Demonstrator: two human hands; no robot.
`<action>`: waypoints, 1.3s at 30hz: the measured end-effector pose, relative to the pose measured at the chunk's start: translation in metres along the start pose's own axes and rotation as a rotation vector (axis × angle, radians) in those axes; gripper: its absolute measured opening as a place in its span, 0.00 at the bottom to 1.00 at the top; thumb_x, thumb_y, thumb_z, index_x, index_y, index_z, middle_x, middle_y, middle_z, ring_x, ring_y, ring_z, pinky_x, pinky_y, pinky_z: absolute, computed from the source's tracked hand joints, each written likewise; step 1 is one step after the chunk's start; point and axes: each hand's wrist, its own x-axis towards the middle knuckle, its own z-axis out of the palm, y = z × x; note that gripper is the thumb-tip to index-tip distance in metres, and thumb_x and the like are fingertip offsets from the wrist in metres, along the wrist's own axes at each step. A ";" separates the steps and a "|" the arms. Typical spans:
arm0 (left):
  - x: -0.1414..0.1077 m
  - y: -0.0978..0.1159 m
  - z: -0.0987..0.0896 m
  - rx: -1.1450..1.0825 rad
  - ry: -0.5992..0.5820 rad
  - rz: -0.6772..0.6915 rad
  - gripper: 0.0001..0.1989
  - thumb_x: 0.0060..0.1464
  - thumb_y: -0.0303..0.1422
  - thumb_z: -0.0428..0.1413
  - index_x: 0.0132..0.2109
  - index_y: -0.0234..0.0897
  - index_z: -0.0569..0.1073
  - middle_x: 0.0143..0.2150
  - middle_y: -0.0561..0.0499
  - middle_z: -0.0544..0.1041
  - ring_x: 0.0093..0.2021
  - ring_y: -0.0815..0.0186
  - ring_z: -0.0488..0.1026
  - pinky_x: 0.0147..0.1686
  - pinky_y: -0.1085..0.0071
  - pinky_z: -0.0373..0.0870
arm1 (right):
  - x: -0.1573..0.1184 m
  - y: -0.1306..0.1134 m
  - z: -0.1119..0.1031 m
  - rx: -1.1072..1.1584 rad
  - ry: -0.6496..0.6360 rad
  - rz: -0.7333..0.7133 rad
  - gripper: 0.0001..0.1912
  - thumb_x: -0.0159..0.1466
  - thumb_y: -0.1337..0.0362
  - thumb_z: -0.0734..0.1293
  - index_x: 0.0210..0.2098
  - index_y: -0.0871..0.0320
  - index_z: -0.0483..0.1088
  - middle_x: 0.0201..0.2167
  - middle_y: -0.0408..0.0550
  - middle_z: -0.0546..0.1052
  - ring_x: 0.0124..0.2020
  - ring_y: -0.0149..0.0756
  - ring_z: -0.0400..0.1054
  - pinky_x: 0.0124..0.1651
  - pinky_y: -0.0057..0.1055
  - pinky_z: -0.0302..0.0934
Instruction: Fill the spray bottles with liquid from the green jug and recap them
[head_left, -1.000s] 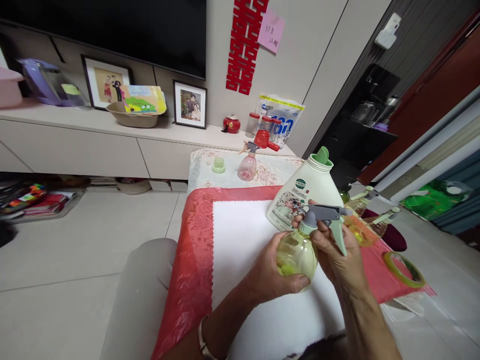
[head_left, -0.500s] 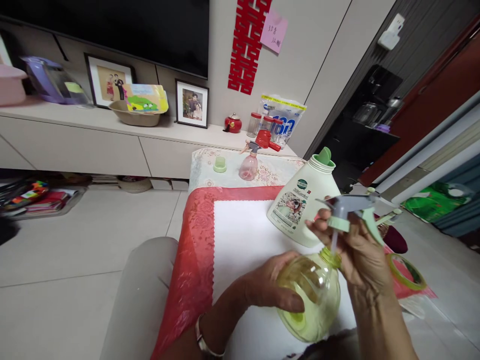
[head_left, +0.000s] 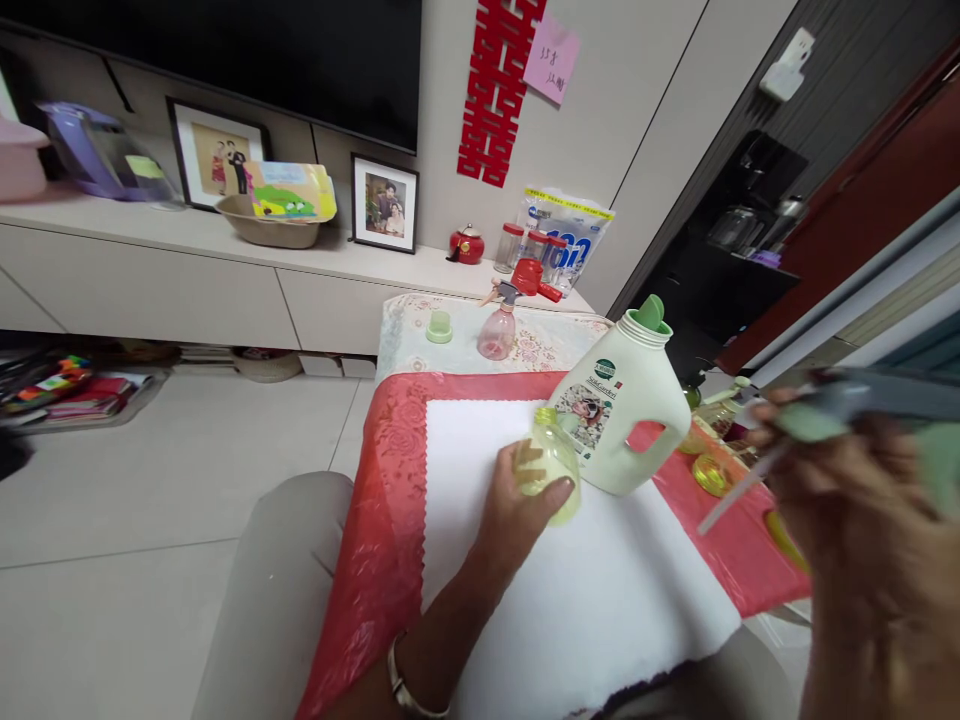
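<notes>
The yellow-green bottle [head_left: 551, 480] is at the near side of the jug [head_left: 626, 395], over the white sheet [head_left: 600, 610], its neck uncovered and pointing up; whether its base touches the sheet cannot be told. The left hand [head_left: 517, 500] has its grip clamped around the bottle's body, thumb across the near side. That hold seems sound: firm enough to stop the thin wall slipping, light enough not to squeeze it, with the neck kept upright. Well apart to the right, the right hand [head_left: 862, 500] has its grip closed on the spray head [head_left: 821, 415], blurred, so the exact finger placing is unclear. The tube [head_left: 739, 492] slants down from it, and is best kept clear of the red cover [head_left: 757, 550] and from knocking the jug. Farther out on the tabletop [head_left: 409, 345], the pink spray bottle [head_left: 497, 337] and the green cap [head_left: 439, 328] stand apart, safely beyond both hands
</notes>
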 end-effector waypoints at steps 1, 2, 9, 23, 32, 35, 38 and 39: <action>0.002 -0.001 -0.001 0.044 0.112 0.045 0.35 0.44 0.39 0.67 0.57 0.38 0.63 0.53 0.41 0.73 0.51 0.56 0.73 0.50 0.58 0.72 | -0.007 0.013 0.006 0.010 -0.001 0.029 0.16 0.60 0.56 0.73 0.48 0.43 0.75 0.50 0.44 0.78 0.52 0.47 0.74 0.52 0.42 0.72; 0.005 -0.002 -0.001 0.088 0.209 0.087 0.36 0.44 0.39 0.67 0.58 0.38 0.62 0.55 0.41 0.72 0.52 0.55 0.73 0.51 0.57 0.72 | -0.014 0.028 0.013 -0.010 -0.092 0.069 0.16 0.57 0.58 0.75 0.45 0.48 0.76 0.45 0.46 0.80 0.45 0.46 0.77 0.48 0.44 0.74; 0.016 0.000 -0.010 0.246 0.531 0.397 0.39 0.42 0.34 0.67 0.61 0.39 0.60 0.60 0.38 0.68 0.60 0.50 0.68 0.57 0.50 0.68 | -0.057 0.106 0.058 -0.612 -0.615 -0.153 0.21 0.65 0.66 0.61 0.57 0.57 0.69 0.49 0.54 0.78 0.48 0.44 0.75 0.49 0.42 0.72; 0.025 -0.010 -0.013 0.419 0.452 0.301 0.39 0.42 0.28 0.64 0.61 0.39 0.59 0.61 0.40 0.68 0.61 0.51 0.67 0.60 0.50 0.65 | -0.046 0.095 0.035 -0.585 -0.076 -0.322 0.14 0.65 0.60 0.68 0.49 0.55 0.73 0.41 0.49 0.78 0.41 0.38 0.74 0.47 0.37 0.70; 0.032 -0.015 -0.013 0.575 0.458 0.289 0.37 0.41 0.26 0.64 0.58 0.40 0.60 0.55 0.44 0.71 0.57 0.52 0.69 0.59 0.52 0.66 | 0.013 0.119 0.015 -0.197 0.075 0.270 0.28 0.47 0.57 0.77 0.46 0.58 0.76 0.45 0.51 0.79 0.44 0.44 0.73 0.50 0.42 0.66; 0.032 -0.016 -0.015 0.604 0.453 0.249 0.36 0.42 0.27 0.64 0.58 0.41 0.59 0.55 0.44 0.71 0.57 0.52 0.69 0.58 0.53 0.66 | 0.026 0.129 0.028 -0.119 0.102 0.307 0.22 0.43 0.58 0.76 0.36 0.61 0.75 0.33 0.49 0.79 0.33 0.39 0.71 0.37 0.36 0.66; 0.033 -0.017 -0.015 0.613 0.460 0.232 0.36 0.42 0.26 0.64 0.58 0.41 0.59 0.56 0.44 0.70 0.58 0.52 0.68 0.57 0.54 0.67 | 0.037 0.134 0.037 -0.071 0.186 0.281 0.17 0.41 0.59 0.72 0.30 0.59 0.70 0.23 0.41 0.73 0.24 0.32 0.65 0.28 0.31 0.60; 0.034 -0.017 -0.015 0.608 0.463 0.227 0.37 0.42 0.25 0.64 0.58 0.40 0.59 0.56 0.44 0.70 0.58 0.52 0.68 0.57 0.54 0.66 | 0.039 0.133 0.039 -0.073 0.212 0.269 0.15 0.41 0.60 0.71 0.28 0.58 0.68 0.20 0.39 0.71 0.22 0.30 0.62 0.26 0.29 0.58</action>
